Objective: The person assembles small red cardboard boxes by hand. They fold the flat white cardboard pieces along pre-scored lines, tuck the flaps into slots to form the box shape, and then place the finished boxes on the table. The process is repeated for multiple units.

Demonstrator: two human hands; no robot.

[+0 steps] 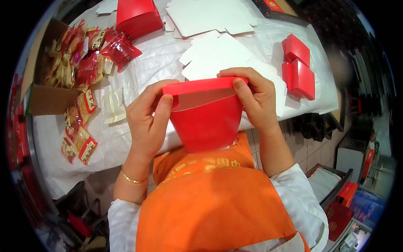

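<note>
Between my hands, just past the table's near edge, is a red cardboard box [208, 124]. Its lid flap is partly lowered, with a gap showing the pale inside. My left hand [149, 113] grips the lid's left end, thumb in front and fingers behind. At the right end, my right hand [252, 94] pinches the lid with the thumb on its front edge and fingers over the top. Flat white card blanks [216, 54] lie on the table beyond the box.
At left, a brown carton [54, 98] holds red and gold snack packets [86, 69], several spilling out. A red box [138, 19] stands behind them. Smaller red boxes [300, 77] sit at the right. White sheeting [151, 59] covers the table; a drawer [327, 180] is at lower right.
</note>
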